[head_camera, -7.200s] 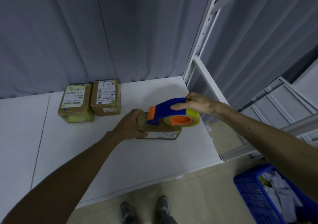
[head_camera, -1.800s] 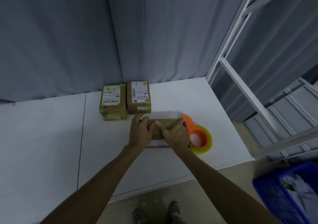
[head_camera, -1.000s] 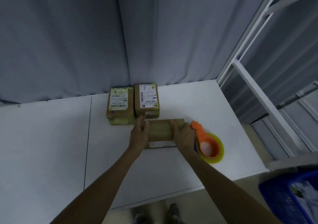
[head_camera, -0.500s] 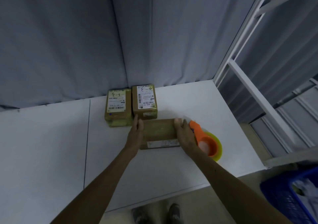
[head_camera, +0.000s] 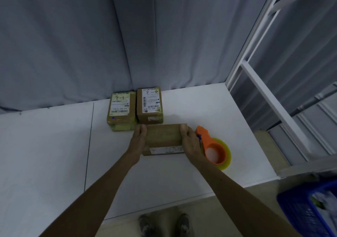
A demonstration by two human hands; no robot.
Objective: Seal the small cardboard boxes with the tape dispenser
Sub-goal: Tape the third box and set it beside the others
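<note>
Left hand (head_camera: 139, 138), right hand (head_camera: 190, 143) moved to box (head_camera: 164, 136) ends, grip flat

On the white table (head_camera: 54, 145), the left hand (head_camera: 139, 138) and right hand (head_camera: 190, 142) press flat, with straight fingers, against the left and right ends of a small cardboard box (head_camera: 164, 136). The orange tape dispenser (head_camera: 213, 149) lies on its side just right of the right hand. Two labelled boxes, marked 3-3 (head_camera: 121, 109) and 4-3 (head_camera: 149, 105), sit side by side just beyond, near the grey curtain (head_camera: 91, 45), and a blue basket (head_camera: 300, 211) stands on the floor at the near right.
</note>
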